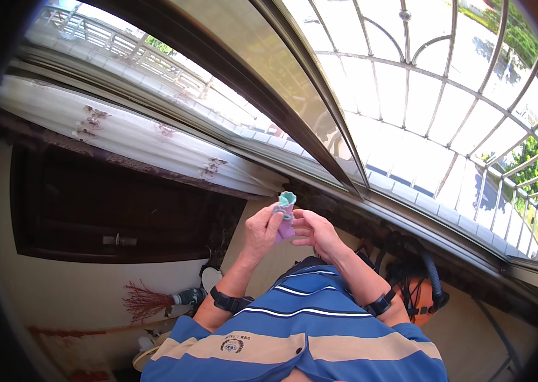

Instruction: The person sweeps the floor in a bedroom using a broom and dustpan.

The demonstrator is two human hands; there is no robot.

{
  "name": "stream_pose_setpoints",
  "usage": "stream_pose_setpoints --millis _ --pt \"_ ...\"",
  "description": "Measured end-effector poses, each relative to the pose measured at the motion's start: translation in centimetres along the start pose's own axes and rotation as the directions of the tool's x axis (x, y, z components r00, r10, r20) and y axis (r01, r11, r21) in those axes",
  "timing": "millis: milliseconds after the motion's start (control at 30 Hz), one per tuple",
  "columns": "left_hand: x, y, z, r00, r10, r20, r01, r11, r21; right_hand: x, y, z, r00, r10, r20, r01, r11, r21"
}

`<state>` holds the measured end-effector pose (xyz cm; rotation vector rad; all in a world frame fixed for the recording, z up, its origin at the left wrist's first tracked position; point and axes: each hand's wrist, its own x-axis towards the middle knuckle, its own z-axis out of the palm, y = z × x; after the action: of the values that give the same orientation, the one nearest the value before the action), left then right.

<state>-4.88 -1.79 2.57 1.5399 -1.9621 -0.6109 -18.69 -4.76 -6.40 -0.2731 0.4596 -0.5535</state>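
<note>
Head view: the left hand [260, 228] is clamped on a small, soft-looking lilac piece with a mint-green frilled rim [285, 232], held up before the blue striped shirt [339, 307], a grip that seems to leave the rim free and facing upward. Beside it, the right hand [316, 234] has its fingers parted, apparently ready to steady the piece; whether they touch it cannot be told. The piece's far side is hidden, and the rounded orange object [416, 293] is partly covered by the right arm.
</note>
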Motion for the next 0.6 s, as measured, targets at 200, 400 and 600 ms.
stream_pose_setpoints --millis 200,400,600 --pt "0.3 1.0 -0.3 0.974 -0.213 0.082 0.227 0.944 -0.240 0.0 0.6 -0.1 0.986 -0.067 0.150 0.016 0.948 0.318" --pt "0.2 -0.3 2.2 0.933 -0.357 0.048 0.356 0.895 -0.270 -0.3 1.5 1.6 0.982 0.008 0.187 -0.076 0.930 0.360" --pt "0.4 -1.0 3.1 0.986 0.167 -0.027 -0.152 0.945 0.288 0.5 1.4 1.3 0.999 -0.041 -0.028 0.048 0.940 0.339"
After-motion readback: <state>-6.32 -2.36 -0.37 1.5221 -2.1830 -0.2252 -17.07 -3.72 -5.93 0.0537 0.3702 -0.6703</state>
